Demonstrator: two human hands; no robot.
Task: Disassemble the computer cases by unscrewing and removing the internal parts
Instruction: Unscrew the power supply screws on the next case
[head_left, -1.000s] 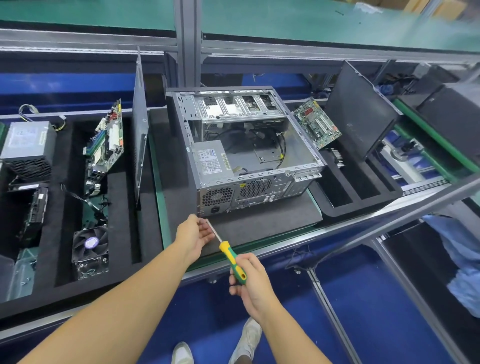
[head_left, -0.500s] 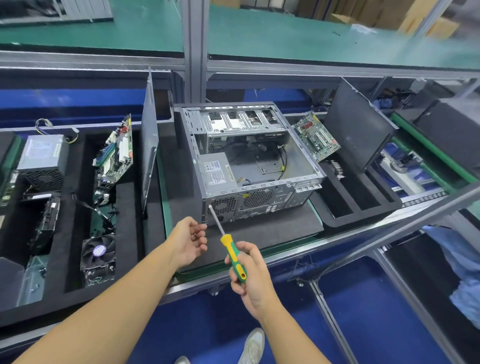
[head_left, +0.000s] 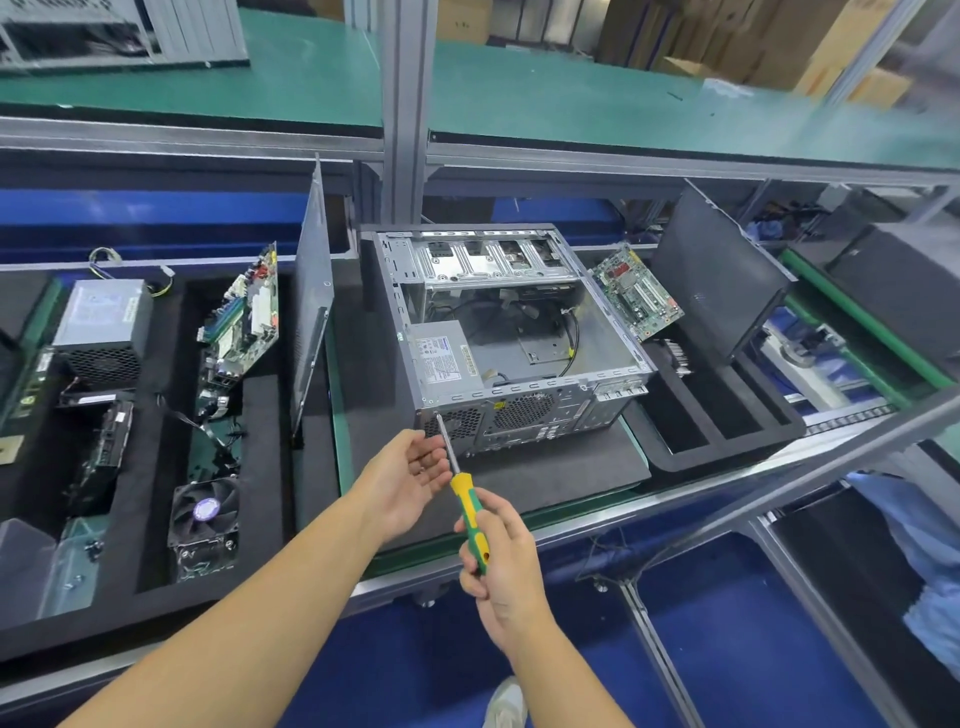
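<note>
An open grey computer case (head_left: 511, 338) lies on its side on a black mat (head_left: 561, 467), rear panel toward me. A power supply (head_left: 441, 358) sits in its near-left corner, with loose cables beside it. My right hand (head_left: 496, 566) grips the yellow-green handle of a screwdriver (head_left: 465, 499). Its tip touches the rear panel at the upper left corner, by the power supply grille. My left hand (head_left: 410, 478) is cupped beside the shaft with loosely curled fingers, just below the tip.
A black foam tray (head_left: 156, 587) at left holds a removed power supply (head_left: 101, 327), a motherboard (head_left: 241, 317), a fan cooler (head_left: 205, 519) and a side panel (head_left: 311, 312). Right of the case stand another motherboard (head_left: 636, 291), a black panel (head_left: 717, 275) and a slotted foam tray (head_left: 722, 431).
The screwdriver rose from near the mat, and its tip now meets the case's rear corner. My left hand moved up with it beside the shaft. The camera came closer.
</note>
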